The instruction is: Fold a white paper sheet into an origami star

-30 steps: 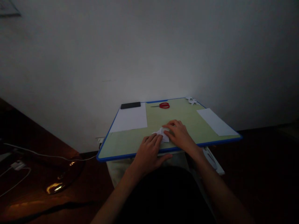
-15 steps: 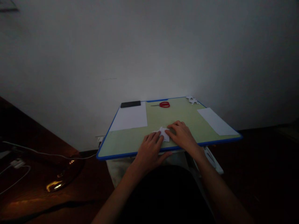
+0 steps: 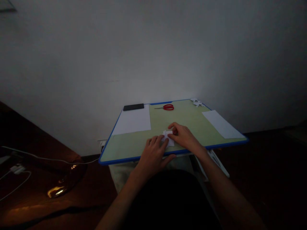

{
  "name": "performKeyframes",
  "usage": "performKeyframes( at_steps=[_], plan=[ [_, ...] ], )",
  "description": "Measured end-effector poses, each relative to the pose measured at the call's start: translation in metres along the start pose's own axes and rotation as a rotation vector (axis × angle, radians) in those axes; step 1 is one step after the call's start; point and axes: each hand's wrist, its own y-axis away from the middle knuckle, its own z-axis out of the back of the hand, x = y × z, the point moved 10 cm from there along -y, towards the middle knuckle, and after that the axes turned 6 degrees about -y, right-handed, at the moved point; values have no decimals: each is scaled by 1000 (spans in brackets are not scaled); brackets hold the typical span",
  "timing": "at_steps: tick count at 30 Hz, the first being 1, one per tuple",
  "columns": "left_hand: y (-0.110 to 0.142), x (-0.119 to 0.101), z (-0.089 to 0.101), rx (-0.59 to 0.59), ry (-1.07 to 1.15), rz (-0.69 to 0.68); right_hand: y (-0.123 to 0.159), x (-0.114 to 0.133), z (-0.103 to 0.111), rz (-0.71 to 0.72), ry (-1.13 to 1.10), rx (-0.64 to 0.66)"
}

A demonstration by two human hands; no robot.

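Observation:
A small piece of folded white paper (image 3: 170,141) lies near the front edge of the green-topped table (image 3: 129,147). My left hand (image 3: 153,151) rests on its left side, fingers stretched out flat and the thumb spread toward me. From the right, my right hand (image 3: 182,136) works at the paper's right part. Its thumb lies on top, the index finger arches above the far edge, and the other fingers curl in by the paper's side. Fingers partly cover the paper, so its exact folds are hard to make out.
Red-handled scissors (image 3: 168,107) lie at the back. A black flat slab (image 3: 133,107) sits on a white sheet (image 3: 133,121) at the left. Another white sheet (image 3: 222,125) lies right, below several folded paper pieces (image 3: 197,102). A pale wall stands behind; a white cable (image 3: 48,158) hangs left.
My right hand first drew slightly right, then came back over the paper, its index finger now lifted and arched. My left hand has stayed on the paper. The folded paper's outline has shifted a little.

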Motion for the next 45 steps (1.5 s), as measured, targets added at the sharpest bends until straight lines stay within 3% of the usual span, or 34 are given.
performKeyframes(
  at_steps=[4, 9, 13, 18, 21, 24, 28, 34, 45],
  plan=[
    [-1, 2, 2, -15, 57, 29, 8, 11, 1, 83, -74, 33],
    [-3, 9, 2, -1, 131, 42, 31, 30, 7, 332, -176, 161],
    [-4, 16, 3, 52, 140, -15, 46, 40, 9, 423, -69, 192],
    [-3, 22, 6, 59, 179, -85, 53, 52, 7, 520, 149, 101],
    [-3, 22, 4, 55, 199, -98, 56, 56, -4, 583, 178, 156],
    [-2, 24, 2, 33, 204, -73, 57, 54, -8, 565, 121, 211],
    [-1, 27, 1, 31, 232, -37, 60, 49, 3, 508, 18, 199],
    [-3, 25, 1, 52, 222, -37, 57, 44, 4, 483, 125, 207],
    [-8, 26, -3, 125, 212, -37, 47, 52, 0, 653, 254, 373]
  ],
)
